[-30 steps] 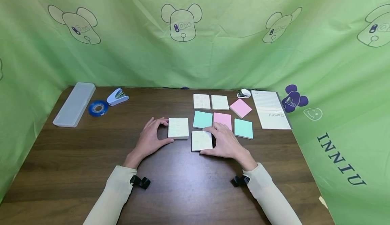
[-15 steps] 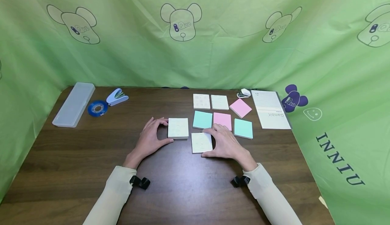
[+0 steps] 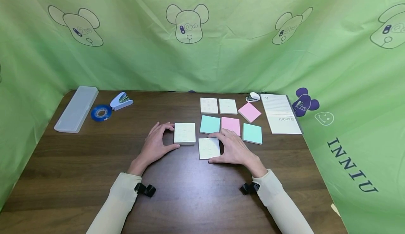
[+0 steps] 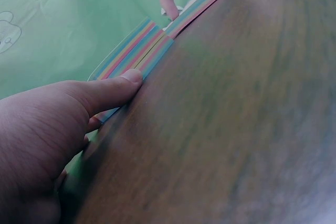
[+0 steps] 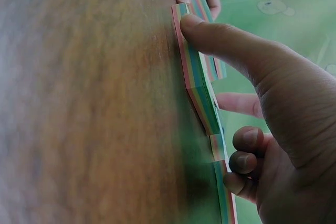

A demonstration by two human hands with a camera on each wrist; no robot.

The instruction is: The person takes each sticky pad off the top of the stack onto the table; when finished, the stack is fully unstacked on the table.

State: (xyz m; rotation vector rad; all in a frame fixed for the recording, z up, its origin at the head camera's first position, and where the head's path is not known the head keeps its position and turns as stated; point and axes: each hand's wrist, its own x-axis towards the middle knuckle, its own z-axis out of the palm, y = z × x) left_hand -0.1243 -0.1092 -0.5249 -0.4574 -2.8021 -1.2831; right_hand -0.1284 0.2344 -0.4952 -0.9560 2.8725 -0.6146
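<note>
My left hand (image 3: 157, 141) grips the left side of a thick stack of sticky notes (image 3: 185, 133) with a white top, thumb at the near edge and fingers at the far one. Striped layers of pink, blue and yellow show on its side in the left wrist view, under the thumb (image 4: 118, 88). To the right and slightly nearer, my right hand (image 3: 234, 148) holds a thinner white-topped sticky note pad (image 3: 209, 148) between thumb and index finger. This pad's edge (image 5: 191, 69) is also striped in the right wrist view. A narrow gap separates stack and pad from above.
Behind the right hand lie teal pads (image 3: 210, 124) (image 3: 252, 133), pink pads (image 3: 231, 124) (image 3: 250, 112) and white pads (image 3: 209, 105) (image 3: 227, 106). A notebook (image 3: 281, 114) and small white stapler (image 3: 253, 96) lie beyond. At left are a case (image 3: 77, 109), blue tape (image 3: 101, 113) and blue stapler (image 3: 121, 101).
The pad in my right hand has slid slightly toward me since a second ago, the thumb shifting a little with it. My left hand and the thick stack stay in place.
</note>
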